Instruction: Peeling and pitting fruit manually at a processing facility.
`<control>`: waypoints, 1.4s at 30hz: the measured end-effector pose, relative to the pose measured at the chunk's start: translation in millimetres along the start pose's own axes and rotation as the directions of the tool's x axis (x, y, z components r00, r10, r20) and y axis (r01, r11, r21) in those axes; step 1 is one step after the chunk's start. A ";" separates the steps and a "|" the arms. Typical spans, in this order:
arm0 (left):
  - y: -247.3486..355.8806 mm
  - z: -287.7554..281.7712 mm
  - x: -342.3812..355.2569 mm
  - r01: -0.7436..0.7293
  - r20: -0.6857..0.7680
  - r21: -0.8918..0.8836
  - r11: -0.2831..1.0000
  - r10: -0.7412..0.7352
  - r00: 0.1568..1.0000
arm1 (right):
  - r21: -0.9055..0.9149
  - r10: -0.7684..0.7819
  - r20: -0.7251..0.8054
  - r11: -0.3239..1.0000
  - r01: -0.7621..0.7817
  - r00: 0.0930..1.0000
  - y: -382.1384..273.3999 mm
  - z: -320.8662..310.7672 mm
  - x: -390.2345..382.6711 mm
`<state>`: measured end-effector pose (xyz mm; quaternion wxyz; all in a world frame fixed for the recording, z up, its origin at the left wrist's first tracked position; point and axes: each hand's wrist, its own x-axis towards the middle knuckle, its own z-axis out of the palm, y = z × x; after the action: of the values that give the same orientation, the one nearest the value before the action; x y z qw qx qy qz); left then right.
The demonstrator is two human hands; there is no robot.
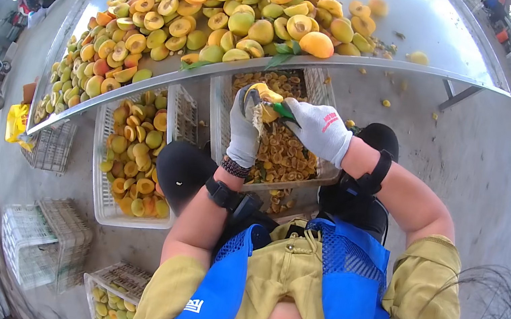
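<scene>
My left hand (244, 132), in a pale glove, is closed around a piece of yellow peach (267, 95). The gloved right hand (321, 131) grips a small green-handled tool (283, 111), whose working end meets the fruit; its exact shape is hidden. Both hands are over a crate (222, 109) filled with brownish-yellow peach scraps (283, 157), just below the front edge of a metal table. A heap of halved and whole peaches (227, 11) covers much of that table.
The metal table (429, 26) spans the far side, with its raised rim (381, 64) near my hands. At left stands a crate of peach halves (97, 183). Stacked crates (43, 241), another fruit crate (120, 276) and a yellow bag (19, 123) are farther out.
</scene>
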<state>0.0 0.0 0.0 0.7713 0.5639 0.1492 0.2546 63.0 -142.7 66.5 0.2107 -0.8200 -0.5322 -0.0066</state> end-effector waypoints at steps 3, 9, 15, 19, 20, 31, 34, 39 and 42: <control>7.0 -20.7 -4.4 0.042 -0.044 -0.025 0.999 -0.043 0.998 | 0.213 0.099 0.014 0.972 -0.100 0.995 -18.6 18.1 4.6; -8.7 -3.8 13.5 -0.143 -0.026 0.269 0.953 0.156 0.987 | 0.600 0.209 0.130 0.762 -0.245 0.969 4.2 24.3 6.0; -23.5 6.3 23.9 -0.183 -0.022 0.363 0.914 0.204 0.979 | 0.454 0.121 0.084 0.879 -0.146 0.989 26.6 42.4 3.2; -19.8 2.9 23.9 -0.179 -0.039 0.364 0.914 0.207 0.978 | 0.502 0.100 0.020 0.860 -0.096 0.995 24.3 52.6 8.8; -21.1 3.0 27.3 -0.209 -0.037 0.363 0.908 0.238 0.970 | 0.645 0.159 0.121 0.738 -0.199 0.980 21.7 51.4 11.2; -18.8 4.9 27.6 -0.149 -0.090 0.104 0.983 0.159 0.983 | 0.849 0.174 0.515 -0.236 -0.472 0.839 -2.2 46.7 9.5; -26.8 -0.7 26.4 -0.177 -0.142 0.163 0.971 0.201 0.969 | 0.879 0.232 0.459 0.021 -0.477 0.857 -6.4 45.7 8.1; 4.7 -39.9 31.9 -0.186 -0.508 -0.364 0.913 -0.028 0.861 | 0.924 0.314 0.365 -0.009 -0.381 0.877 3.1 32.9 4.6; 48.3 -90.1 45.8 -0.507 -0.671 -0.457 0.731 0.091 0.736 | 0.670 0.164 0.008 0.732 -0.127 0.986 23.5 46.7 -4.8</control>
<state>-19.6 108.6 19.5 0.7652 0.1863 0.1983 0.5835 71.6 -138.4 14.8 0.5036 -0.7289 -0.4276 0.1795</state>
